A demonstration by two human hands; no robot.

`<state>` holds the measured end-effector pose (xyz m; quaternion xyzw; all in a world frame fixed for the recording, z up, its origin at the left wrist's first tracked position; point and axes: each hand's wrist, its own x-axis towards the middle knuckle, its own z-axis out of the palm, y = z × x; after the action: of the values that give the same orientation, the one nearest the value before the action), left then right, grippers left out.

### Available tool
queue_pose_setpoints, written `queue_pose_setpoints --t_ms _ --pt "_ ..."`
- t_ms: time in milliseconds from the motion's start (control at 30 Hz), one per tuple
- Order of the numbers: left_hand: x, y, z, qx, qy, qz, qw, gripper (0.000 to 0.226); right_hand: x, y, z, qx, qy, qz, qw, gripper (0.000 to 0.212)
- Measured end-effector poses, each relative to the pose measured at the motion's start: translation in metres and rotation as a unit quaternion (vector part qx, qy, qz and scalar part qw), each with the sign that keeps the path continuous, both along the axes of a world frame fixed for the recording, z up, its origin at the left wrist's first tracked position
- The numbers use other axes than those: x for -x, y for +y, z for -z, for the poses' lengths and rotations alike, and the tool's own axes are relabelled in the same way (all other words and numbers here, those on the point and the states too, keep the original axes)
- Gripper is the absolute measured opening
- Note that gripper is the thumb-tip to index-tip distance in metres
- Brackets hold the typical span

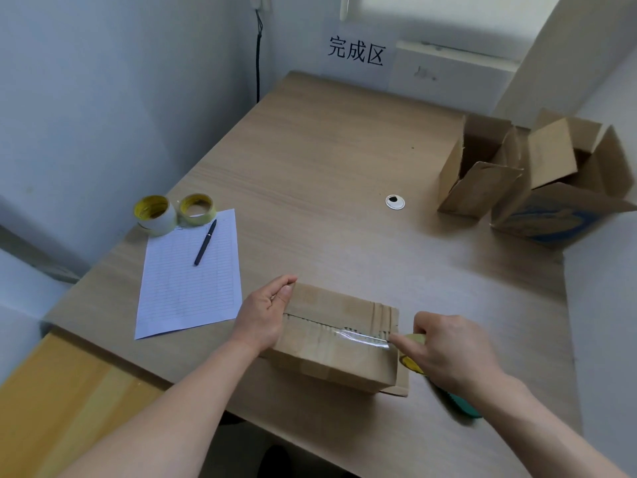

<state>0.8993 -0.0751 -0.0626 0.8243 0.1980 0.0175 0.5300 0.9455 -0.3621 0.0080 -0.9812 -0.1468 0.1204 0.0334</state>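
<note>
A closed cardboard box (331, 353) lies near the front edge of the wooden desk (310, 174). My left hand (265, 315) grips its left end, thumb on top and fingers curled over the far edge. My right hand (451, 353) holds a yellow tape roll (412, 357) at the box's right end. A strip of clear tape (362, 338) runs from the roll along the seam on top of the box. A blurred teal object (462, 405) lies under my right wrist.
A lined sheet (189, 281) with a black pen (205, 242) lies at the left, with two tape rolls (174, 212) behind it. Two open cardboard boxes (531, 174) stand at the right back. A cable grommet (395, 201) sits mid-desk. Walls close the left and back.
</note>
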Motion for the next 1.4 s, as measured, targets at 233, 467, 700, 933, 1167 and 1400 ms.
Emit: queue_pose_setpoints --t_ms 233,467,700,933,1167,1400 --pt "0.0 -0.001 -0.002 -0.005 0.013 0.008 1.0 0.031 -0.002 -0.004 0.025 -0.085 0.104 0.084 0.987 0.046" --pt "-0.008 0.004 -0.015 -0.133 0.083 0.06 0.986 0.043 -0.006 0.0 0.029 -0.195 0.206 0.033 0.958 0.073" --pt "-0.02 -0.003 -0.027 -0.313 0.127 0.133 0.932 0.06 0.0 0.002 0.029 -0.216 0.225 0.06 0.948 0.065" --pt "0.0 -0.046 -0.033 -0.414 0.168 0.166 0.879 0.097 0.009 0.004 0.029 -0.198 0.192 0.065 0.959 0.064" --pt "0.038 -0.095 -0.032 -0.424 0.121 0.322 0.837 0.109 0.011 0.007 0.026 -0.179 0.18 0.072 0.965 0.065" --pt "0.048 -0.125 -0.032 -0.42 0.113 0.332 0.837 0.097 0.013 0.01 0.025 -0.176 0.182 0.099 0.962 0.06"
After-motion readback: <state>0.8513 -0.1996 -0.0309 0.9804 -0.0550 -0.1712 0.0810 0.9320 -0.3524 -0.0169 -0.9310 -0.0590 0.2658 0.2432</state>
